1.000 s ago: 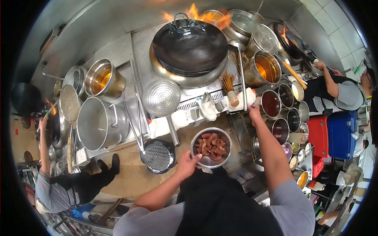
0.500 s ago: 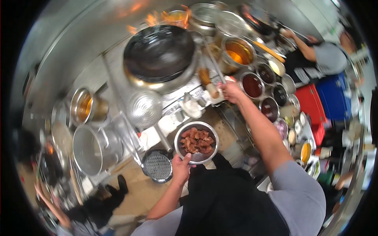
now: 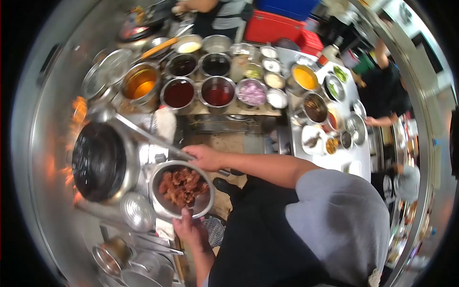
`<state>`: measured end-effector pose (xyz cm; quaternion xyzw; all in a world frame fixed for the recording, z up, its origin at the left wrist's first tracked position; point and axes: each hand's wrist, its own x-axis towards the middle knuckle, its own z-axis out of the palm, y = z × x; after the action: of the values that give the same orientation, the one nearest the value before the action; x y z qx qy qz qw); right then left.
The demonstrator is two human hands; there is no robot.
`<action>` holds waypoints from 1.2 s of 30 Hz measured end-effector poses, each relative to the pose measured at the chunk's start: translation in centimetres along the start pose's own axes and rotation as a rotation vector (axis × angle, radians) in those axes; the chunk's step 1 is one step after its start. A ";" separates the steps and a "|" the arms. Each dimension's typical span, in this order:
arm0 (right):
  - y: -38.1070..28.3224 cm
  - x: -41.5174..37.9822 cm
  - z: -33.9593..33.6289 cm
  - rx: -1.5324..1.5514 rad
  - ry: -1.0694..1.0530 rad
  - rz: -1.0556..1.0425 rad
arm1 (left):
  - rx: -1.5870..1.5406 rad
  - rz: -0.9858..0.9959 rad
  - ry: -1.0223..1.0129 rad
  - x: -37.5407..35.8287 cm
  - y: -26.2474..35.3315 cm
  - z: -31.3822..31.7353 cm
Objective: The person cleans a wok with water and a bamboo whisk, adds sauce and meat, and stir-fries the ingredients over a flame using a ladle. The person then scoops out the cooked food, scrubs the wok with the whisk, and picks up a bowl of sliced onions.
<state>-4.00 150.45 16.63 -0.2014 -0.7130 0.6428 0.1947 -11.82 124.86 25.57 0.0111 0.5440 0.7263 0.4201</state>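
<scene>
My left hand (image 3: 190, 228) grips the near rim of a steel bowl (image 3: 206, 203), thumb over the edge. Pieces of reddish-brown meat (image 3: 182, 185) lie in the bowl, which is held beside the stove. My right hand (image 3: 204, 158) is closed round the end of a long-handled ladle (image 3: 143, 135), just above the bowl's far rim. The ladle's head rests to the upper left, near the far side of a black wok (image 3: 98, 162). Flames show behind the wok.
A perforated strainer (image 3: 138, 211) lies beside the wok. Pots of orange liquid (image 3: 140, 85), dark red sauce (image 3: 178, 93) and chopped onion (image 3: 252, 92) stand beyond my right hand. Steel pots (image 3: 146, 270) are at lower left. Co-workers stand at the top and right.
My view has swung to the right, bringing more of the sauce pots and side table into sight. The bowl has come nearer to the wok and to my right hand, which still holds the ladle.
</scene>
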 end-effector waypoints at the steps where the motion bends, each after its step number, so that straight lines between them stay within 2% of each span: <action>1: -1.2 -0.8 -0.1 -0.074 0.027 -0.031 | 0.016 -0.009 0.006 -0.2 -0.2 -0.4; 3: -1.3 -1.9 0.1 -0.098 0.073 -0.030 | 0.029 0.001 -0.033 -0.9 0.2 0.4; 5: -2.0 -3.1 0.6 -0.010 0.111 0.073 | 0.054 -0.015 -0.041 -1.8 1.1 2.4; 6: -2.1 -3.7 0.5 -0.011 0.031 0.108 | 0.062 -0.025 -0.059 -2.0 1.0 2.6; 7: -2.3 -4.2 0.6 -0.009 0.050 0.112 | 0.089 -0.051 -0.090 -2.2 1.0 2.4; 9: -3.3 -5.0 0.7 0.179 0.150 0.027 | 0.119 -0.087 -0.128 -2.7 0.9 2.8; 10: -1.0 -4.9 1.1 0.302 0.105 0.067 | 0.128 -0.084 -0.152 -3.0 0.9 3.2; 13: -3.5 -7.2 -0.2 0.209 0.131 0.040 | 0.138 -0.095 -0.194 -3.3 0.1 3.5; 16: -2.3 -8.4 -0.3 0.101 0.189 -0.018 | 0.147 -0.113 -0.188 -3.7 -0.1 3.6; 18: -3.5 -8.6 -1.2 0.080 0.211 -0.025 | 0.242 -0.138 -0.156 -3.4 -0.3 2.9; 21: -4.6 -8.5 -2.9 -0.044 0.239 -0.038 | 0.204 -0.103 -0.164 -3.1 -0.9 2.4; 23: -5.2 -7.8 -3.8 -0.103 0.278 0.138 | 0.165 -0.114 -0.158 -2.9 -1.2 2.0; 27: -4.8 -3.8 -5.0 -0.018 0.344 -0.004 | 0.094 -0.076 -0.055 -2.7 -0.8 2.5; 29: -6.6 -1.8 -6.6 -0.080 0.318 0.074 | 0.092 -0.112 -0.048 -3.1 0.6 3.5; 31: -7.4 0.7 -8.4 -0.106 0.260 0.209 | -0.016 -0.063 -0.019 -2.7 -0.4 3.2; 36: -8.7 6.9 -10.5 0.084 0.216 0.277 | -0.025 -0.038 0.099 -2.5 -0.6 2.1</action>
<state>-4.50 162.21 26.48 -0.3573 -0.6257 0.6674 0.1882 -8.82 124.99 27.01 -0.0406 0.5552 0.7245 0.4065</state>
